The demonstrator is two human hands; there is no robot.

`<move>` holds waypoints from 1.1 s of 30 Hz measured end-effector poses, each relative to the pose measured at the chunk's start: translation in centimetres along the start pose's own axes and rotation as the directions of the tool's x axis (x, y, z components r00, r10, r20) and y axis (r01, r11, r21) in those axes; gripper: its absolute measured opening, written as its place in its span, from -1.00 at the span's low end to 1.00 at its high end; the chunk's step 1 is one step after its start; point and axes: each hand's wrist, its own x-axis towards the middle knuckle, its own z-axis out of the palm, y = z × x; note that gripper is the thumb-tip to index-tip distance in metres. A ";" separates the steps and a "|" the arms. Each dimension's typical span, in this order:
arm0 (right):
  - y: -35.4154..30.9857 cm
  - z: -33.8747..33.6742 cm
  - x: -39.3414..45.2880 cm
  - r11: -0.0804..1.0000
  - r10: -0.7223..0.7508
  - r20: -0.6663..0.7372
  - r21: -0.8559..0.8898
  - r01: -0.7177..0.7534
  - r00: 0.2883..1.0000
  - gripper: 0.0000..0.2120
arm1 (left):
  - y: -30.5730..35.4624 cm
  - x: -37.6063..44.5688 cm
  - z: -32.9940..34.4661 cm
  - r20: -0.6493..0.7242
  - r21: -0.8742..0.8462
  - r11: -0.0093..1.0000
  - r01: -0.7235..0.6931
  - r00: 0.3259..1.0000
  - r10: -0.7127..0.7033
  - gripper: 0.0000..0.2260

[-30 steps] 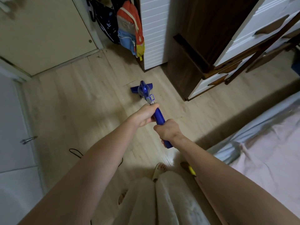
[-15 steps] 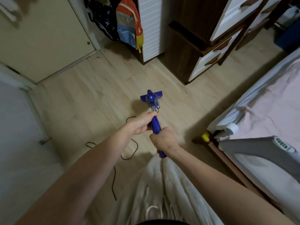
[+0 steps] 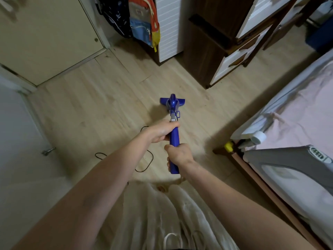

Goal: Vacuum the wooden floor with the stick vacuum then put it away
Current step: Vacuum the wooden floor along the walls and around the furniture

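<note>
A blue stick vacuum [image 3: 173,107] stands on the pale wooden floor [image 3: 100,109] in front of me, its wide head flat on the boards. My left hand [image 3: 161,131] is wrapped round the upper part of the blue handle. My right hand [image 3: 178,154] grips the handle lower down, nearer my body. The handle's end sticks out below my right hand. A thin black cord [image 3: 144,159] loops on the floor under my left forearm.
A dark wood and white dresser [image 3: 225,47] stands ahead right. A bed with pink sheet [image 3: 297,123] runs along the right. Bags, one of them orange and blue [image 3: 144,20], hang beside a white cabinet. A cream door [image 3: 45,37] is at the far left; a white door with a stopper [image 3: 47,151] is at the near left.
The vacuum head has been drawn back from near the white cabinet toward the middle of the floor. I have stepped back, so more of the bed shows. Both hands keep their grip.
</note>
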 end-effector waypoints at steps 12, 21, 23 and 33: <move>-11.3 -8.6 10.5 0.982 -0.064 -0.007 -0.180 0.061 0.998 -0.88 | 12.1 10.4 2.2 -0.089 -0.114 0.993 -0.017 0.996 0.007 -0.92; -16.6 -14.9 10.1 0.988 -0.008 0.134 -0.155 0.029 0.991 -0.91 | 17.5 12.4 4.5 -0.060 -0.173 0.985 -0.003 0.998 -0.008 -0.88; -16.8 -15.9 9.3 0.985 0.008 0.155 -0.172 0.019 0.988 -0.91 | 17.7 12.0 5.0 -0.044 -0.181 0.983 0.014 0.999 -0.022 -0.88; -19.6 -17.8 13.7 0.955 -0.027 0.151 -0.290 0.070 0.988 -0.92 | 20.3 15.1 5.9 -0.116 -0.285 0.958 0.006 0.992 -0.041 -0.86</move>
